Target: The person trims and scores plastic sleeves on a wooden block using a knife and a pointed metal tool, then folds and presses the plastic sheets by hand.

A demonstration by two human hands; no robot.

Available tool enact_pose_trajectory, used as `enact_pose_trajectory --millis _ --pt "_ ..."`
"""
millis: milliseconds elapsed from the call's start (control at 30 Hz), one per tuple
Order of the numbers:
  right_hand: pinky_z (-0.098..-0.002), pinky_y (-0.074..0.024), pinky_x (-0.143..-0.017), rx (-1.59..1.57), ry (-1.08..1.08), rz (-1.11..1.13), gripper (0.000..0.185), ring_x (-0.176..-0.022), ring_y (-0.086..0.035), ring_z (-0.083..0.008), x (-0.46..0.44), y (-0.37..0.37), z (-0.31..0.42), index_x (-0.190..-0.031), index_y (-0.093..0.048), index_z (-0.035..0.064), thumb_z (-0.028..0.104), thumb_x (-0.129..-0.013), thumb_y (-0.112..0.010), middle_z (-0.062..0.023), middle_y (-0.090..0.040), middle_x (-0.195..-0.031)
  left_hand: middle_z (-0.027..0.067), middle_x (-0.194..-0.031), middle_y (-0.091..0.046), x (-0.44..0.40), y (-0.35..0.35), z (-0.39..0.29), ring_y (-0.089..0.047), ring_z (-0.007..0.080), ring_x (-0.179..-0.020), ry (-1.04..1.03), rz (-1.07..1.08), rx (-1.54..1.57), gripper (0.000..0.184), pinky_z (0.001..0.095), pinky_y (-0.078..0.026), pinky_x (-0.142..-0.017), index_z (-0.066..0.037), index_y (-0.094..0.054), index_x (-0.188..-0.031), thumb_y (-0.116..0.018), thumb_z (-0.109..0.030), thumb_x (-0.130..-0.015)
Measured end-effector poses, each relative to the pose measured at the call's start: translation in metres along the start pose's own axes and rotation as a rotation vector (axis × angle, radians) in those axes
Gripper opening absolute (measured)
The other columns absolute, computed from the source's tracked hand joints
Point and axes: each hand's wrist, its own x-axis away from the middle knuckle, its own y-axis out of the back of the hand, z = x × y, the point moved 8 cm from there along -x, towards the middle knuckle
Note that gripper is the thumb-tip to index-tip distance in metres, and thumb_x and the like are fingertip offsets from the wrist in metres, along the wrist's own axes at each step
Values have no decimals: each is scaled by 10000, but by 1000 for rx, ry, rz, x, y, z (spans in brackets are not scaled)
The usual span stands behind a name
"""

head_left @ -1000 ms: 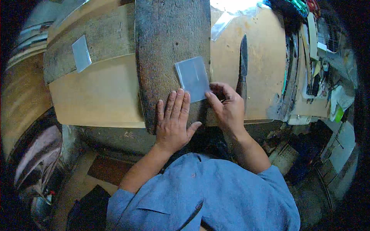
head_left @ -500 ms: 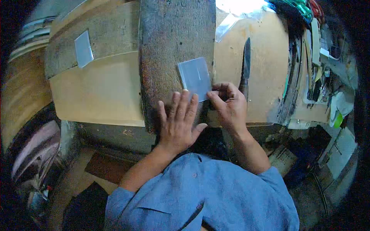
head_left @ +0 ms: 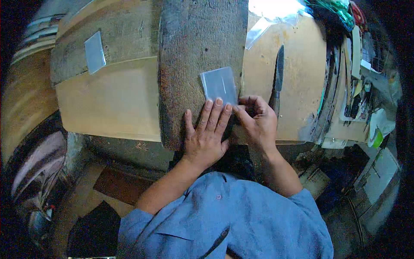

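A small stack of clear plastic sheets or sleeves (head_left: 219, 85) lies slightly turned on the dark wooden plank (head_left: 181, 52). My left hand (head_left: 206, 136) lies palm down on the plank with fingers spread, its middle fingertips on the stack's lower edge. At the stack's lower right corner, my right hand (head_left: 258, 121) has thumb and forefinger pinched together on the plastic. To the right of the plank, a knife (head_left: 279, 71) with a dark handle lies with its blade pointing away from me. Another clear plastic piece (head_left: 95, 52) rests on the board at the left.
Light brown boards (head_left: 112, 99) flank the plank on both sides. Shiny clear plastic (head_left: 258, 31) lies at the top, near a green and red tangle (head_left: 334, 12). Papers and tools (head_left: 353, 90) crowd the right side. A dark red mat (head_left: 120, 185) is on the floor.
My left hand has lifted, shifted right and come down on the stack's lower edge. The right hand stays at the corner. The whole view has shifted slightly.
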Motion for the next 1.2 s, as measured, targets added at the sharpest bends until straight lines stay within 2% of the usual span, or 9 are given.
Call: enact_pose_trajectory --millis 100,167,267,367,667,900,967,1033,1200 --pt "-299 -501 -654 178 44 -13 221 -706 -624 -183 1 10 17 -968 -604 13 111 -787 -685 -120 -654 -826 78 -1515 -182 -1 -1 -1 -159 256 -1398 -7 -18 -1 959 619 -62 -1064 -169 -222 -1454 -701 -432 -667" --pt "-338 -483 -693 413 459 -259 256 -757 -589 -237 4 36 39 -1019 -586 28 103 -789 -670 -138 -614 -863 88 -1508 -199 0 -2 -1 -184 275 -1390 -12 -34 -4 956 626 -63 -1062 -165 -237 -1448 -702 -452 -664" --pt "-370 -466 -738 607 405 -219 292 -825 -569 -285 -5 46 42 -1059 -571 44 110 -789 -661 -148 -583 -890 87 -1506 -200 0 -1 -2 -187 275 -1387 -18 -83 -19 929 626 -67 -1059 -164 -240 -1446 -657 -527 -699" --pt "-358 -480 -661 651 459 -160 286 -754 -595 -281 -4 34 44 -1044 -569 41 146 -798 -670 -142 -587 -856 88 -1503 -207 -1 -2 -1 -186 275 -1386 -6 -60 -19 897 622 -69 -1060 -166 -251 -1443 -616 -560 -725" --pt "-414 -502 -598 783 340 71 308 -731 -614 -333 -17 0 38 -996 -527 63 250 -782 -646 -151 -592 -832 89 -1503 -208 0 0 -2 -174 272 -1391 -10 -52 -15 982 625 -61 -1069 -161 -270 -1437 -712 -438 -605" --pt "-450 -500 -623 708 364 87 324 -727 -598 -391 -24 -3 44 -1003 -478 43 184 -752 -626 -167 -587 -803 92 -1505 -205 0 0 -2 -167 271 -1394 -14 -72 -16 1020 624 -55 -1071 -162 -248 -1444 -737 -375 -574" --pt "-397 -511 -653 749 340 99 411 -736 -645 -324 -25 -2 40 -1093 -490 55 126 -728 -664 -157 -636 -782 93 -1505 -204 0 0 -1 -167 271 -1395 -13 -72 -14 1030 626 -55 -1070 -161 -242 -1445 -741 -371 -569" --pt "-422 -508 -649 738 275 127 403 -741 -631 -353 -28 -2 42 -1075 -472 47 142 -727 -652 -165 -626 -785 83 -1521 -160 0 -3 -1 -129 247 -1407 -15 -1 -75 998 629 -65 -1056 -155 -217 -1452 -669 -532 -647" --pt "-453 -505 -651 679 235 148 442 -762 -623 -385 -32 -6 41 -1089 -446 41 160 -715 -649 -188 -625 -778 84 -1516 -176 0 -1 -1 -143 246 -1404 -20 -21 -81 974 628 -59 -1057 -149 -223 -1450 -646 -552 -672"
